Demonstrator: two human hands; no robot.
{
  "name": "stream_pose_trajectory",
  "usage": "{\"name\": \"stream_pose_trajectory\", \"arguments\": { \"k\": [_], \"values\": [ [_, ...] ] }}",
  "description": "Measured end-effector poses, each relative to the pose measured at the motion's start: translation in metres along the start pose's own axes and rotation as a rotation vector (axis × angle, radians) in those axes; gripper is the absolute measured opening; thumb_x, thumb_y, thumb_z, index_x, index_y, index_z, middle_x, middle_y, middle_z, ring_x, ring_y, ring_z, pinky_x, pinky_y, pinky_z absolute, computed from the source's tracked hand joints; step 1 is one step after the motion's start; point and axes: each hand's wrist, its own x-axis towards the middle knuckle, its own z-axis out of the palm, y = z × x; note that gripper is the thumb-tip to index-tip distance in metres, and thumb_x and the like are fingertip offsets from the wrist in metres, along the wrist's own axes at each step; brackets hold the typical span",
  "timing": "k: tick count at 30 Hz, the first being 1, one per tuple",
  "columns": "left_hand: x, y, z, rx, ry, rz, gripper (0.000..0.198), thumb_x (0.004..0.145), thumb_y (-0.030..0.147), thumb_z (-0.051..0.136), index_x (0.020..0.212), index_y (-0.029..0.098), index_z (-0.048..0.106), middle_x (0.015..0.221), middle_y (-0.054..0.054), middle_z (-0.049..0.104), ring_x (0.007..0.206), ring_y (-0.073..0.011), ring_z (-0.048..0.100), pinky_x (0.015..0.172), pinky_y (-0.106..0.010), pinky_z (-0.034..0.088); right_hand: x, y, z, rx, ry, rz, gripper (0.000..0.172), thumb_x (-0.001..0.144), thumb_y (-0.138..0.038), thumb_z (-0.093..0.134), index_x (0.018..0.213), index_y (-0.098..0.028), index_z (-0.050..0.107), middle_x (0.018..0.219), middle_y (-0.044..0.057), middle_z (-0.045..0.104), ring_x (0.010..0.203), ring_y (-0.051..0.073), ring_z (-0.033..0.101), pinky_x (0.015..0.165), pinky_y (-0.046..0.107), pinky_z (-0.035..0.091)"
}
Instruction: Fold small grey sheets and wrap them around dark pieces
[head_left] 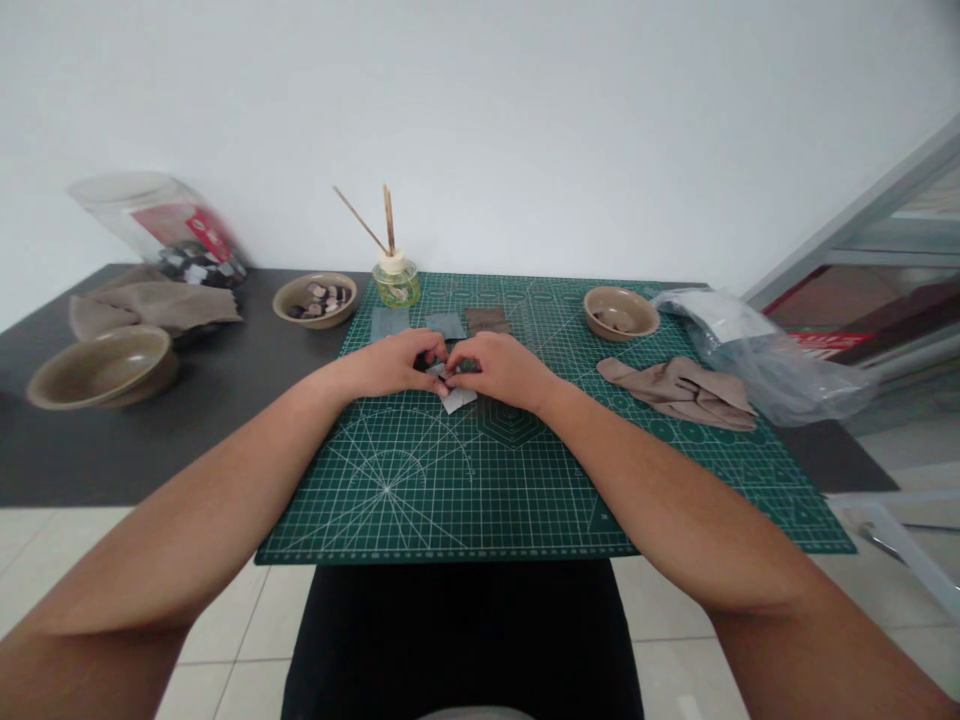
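Observation:
My left hand and my right hand meet over the green cutting mat. Their fingertips are pinched together on a small dark item, too small and covered to name. A small white piece lies under the fingertips, partly hidden by them. Just beyond my hands, a grey-blue square, a smaller grey-blue piece and a brown square are set out in a row on the mat.
Around the mat are a bowl of dark pieces, a reed diffuser, another bowl, a brown cloth and a plastic bag. Left stand a large bowl, a folded cloth and a clear jar.

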Motion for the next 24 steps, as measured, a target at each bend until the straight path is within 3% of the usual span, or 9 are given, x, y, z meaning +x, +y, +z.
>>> {"name": "stream_pose_trajectory", "arguments": {
  "k": [4,7,11,14,21,24],
  "values": [
    [-0.003,0.005,-0.003,-0.029,-0.026,-0.076,0.042,0.073,0.057,0.071,0.085,0.021,0.053,0.081,0.001,0.053,0.077,-0.0179,0.048,0.070,-0.029,0.035,-0.001,-0.006,-0.005,0.023,-0.019,0.016,0.023,0.087,-0.028,0.079,0.103,-0.016,0.069,0.108,0.006,0.075,0.099,0.019,0.065,0.085,0.028,0.041],
    [-0.001,-0.005,-0.001,-0.049,-0.038,-0.144,0.041,0.078,0.058,0.065,0.095,0.021,0.058,0.078,0.003,0.055,0.076,-0.0170,0.049,0.070,-0.028,0.034,0.002,-0.006,-0.007,0.032,-0.037,-0.004,0.028,0.090,-0.034,0.075,0.107,-0.017,0.060,0.112,0.004,0.071,0.101,0.016,0.063,0.087,0.025,0.042],
    [0.005,-0.013,0.001,-0.063,-0.053,-0.109,0.050,0.077,0.064,0.065,0.102,0.020,0.065,0.083,0.002,0.061,0.083,-0.0187,0.053,0.078,-0.029,0.038,0.003,0.000,-0.003,0.049,-0.056,0.019,0.032,0.088,-0.034,0.076,0.103,-0.019,0.053,0.113,0.005,0.069,0.103,0.018,0.063,0.089,0.028,0.045],
    [0.002,-0.006,-0.001,-0.064,-0.053,-0.063,0.042,0.080,0.058,0.062,0.096,0.020,0.067,0.089,0.000,0.064,0.089,-0.0199,0.055,0.082,-0.030,0.041,0.002,0.002,0.000,0.109,-0.027,0.011,0.038,0.084,-0.033,0.080,0.106,-0.020,0.052,0.116,0.007,0.069,0.106,0.021,0.065,0.092,0.032,0.046],
    [-0.004,0.004,-0.005,-0.037,-0.030,-0.081,0.031,0.082,0.045,0.062,0.096,0.018,0.062,0.083,0.000,0.060,0.076,-0.0167,0.052,0.071,-0.029,0.041,0.001,0.002,0.005,0.097,0.024,-0.005,0.049,0.079,-0.032,0.085,0.116,-0.017,0.056,0.129,0.014,0.067,0.121,0.027,0.060,0.105,0.040,0.044],
    [-0.004,0.003,-0.006,-0.060,-0.017,-0.062,0.027,0.077,0.042,0.065,0.092,0.020,0.060,0.080,0.000,0.061,0.073,-0.0167,0.053,0.068,-0.029,0.041,0.001,0.003,0.007,0.116,-0.005,-0.013,0.049,0.081,-0.029,0.083,0.120,-0.016,0.057,0.126,0.013,0.068,0.116,0.026,0.062,0.102,0.039,0.045]
  ]
}}
